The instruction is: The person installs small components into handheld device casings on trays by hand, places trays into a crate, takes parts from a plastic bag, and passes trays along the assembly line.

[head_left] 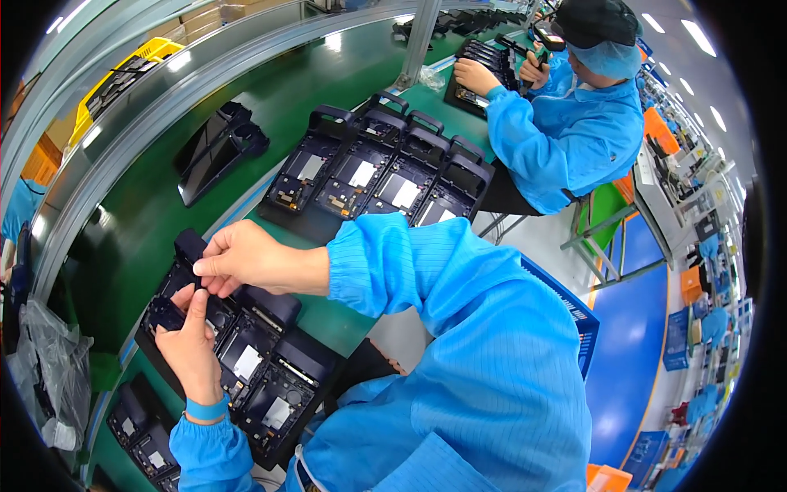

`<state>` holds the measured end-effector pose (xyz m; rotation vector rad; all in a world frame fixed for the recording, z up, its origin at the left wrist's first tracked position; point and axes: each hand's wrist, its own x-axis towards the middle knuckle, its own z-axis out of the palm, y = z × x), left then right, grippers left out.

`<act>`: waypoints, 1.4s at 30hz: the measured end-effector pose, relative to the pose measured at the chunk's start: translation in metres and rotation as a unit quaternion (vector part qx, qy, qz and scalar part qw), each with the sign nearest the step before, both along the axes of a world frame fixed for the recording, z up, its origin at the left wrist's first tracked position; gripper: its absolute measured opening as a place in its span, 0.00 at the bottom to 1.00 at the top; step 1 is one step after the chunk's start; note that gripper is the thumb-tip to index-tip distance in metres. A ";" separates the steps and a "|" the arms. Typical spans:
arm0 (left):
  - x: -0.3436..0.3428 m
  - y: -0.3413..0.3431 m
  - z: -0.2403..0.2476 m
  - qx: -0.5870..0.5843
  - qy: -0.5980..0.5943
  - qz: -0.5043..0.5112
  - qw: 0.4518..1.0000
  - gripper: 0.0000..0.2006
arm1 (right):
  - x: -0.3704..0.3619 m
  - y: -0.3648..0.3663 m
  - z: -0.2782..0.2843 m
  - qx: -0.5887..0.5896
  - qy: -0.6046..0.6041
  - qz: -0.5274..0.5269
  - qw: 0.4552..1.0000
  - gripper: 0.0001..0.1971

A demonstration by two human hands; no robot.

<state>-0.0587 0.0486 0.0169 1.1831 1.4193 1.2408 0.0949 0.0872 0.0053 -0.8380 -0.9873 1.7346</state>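
Both my hands meet over the leftmost of several black device housings [247, 361], which lie in a dark tray in front of me. My left hand [190, 348] is closed, with a small black part [166, 314] at its fingertips; its exact kind is unclear. Just above it, my right hand [246, 261] pinches thumb against fingers close to my left fingertips. What it pinches, if anything, is too small or hidden to tell. The housings show bare circuit boards and pale rectangular labels inside, and each has a raised black end.
Another tray of open housings [381, 176] stands farther along the green bench. Dark glossy panels [217, 148] lie on the conveyor [287, 86]. More housings [146, 435] sit at lower left, near a clear plastic bag [53, 369]. A co-worker [566, 123] handles similar units beyond a metal post [420, 45].
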 end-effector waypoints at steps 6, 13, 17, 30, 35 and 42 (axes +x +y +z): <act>-0.004 -0.008 -0.010 -0.031 0.007 -0.022 0.999 0.09 | -0.015 -0.006 -0.016 -0.003 0.002 -0.070 0.998 0.08; -0.059 -0.037 -0.025 -0.090 0.261 -0.148 0.950 0.22 | 0.040 -0.009 -0.037 -0.104 -0.257 0.089 0.957 0.21; -0.036 -0.046 -0.044 0.079 0.352 -0.225 0.905 0.21 | 0.055 -0.011 -0.024 -0.150 -0.214 0.110 0.959 0.14; -0.012 -0.059 -0.034 0.127 0.340 -0.273 0.891 0.21 | 0.067 -0.029 -0.003 -0.158 -0.110 0.036 0.981 0.12; -0.010 -0.061 -0.032 0.151 0.388 -0.287 0.863 0.20 | 0.059 -0.039 0.004 -0.138 -0.127 -0.015 0.982 0.11; -0.014 -0.060 -0.029 0.132 0.335 -0.326 0.874 0.16 | 0.090 -0.030 0.002 -0.115 -0.095 -0.060 0.987 0.07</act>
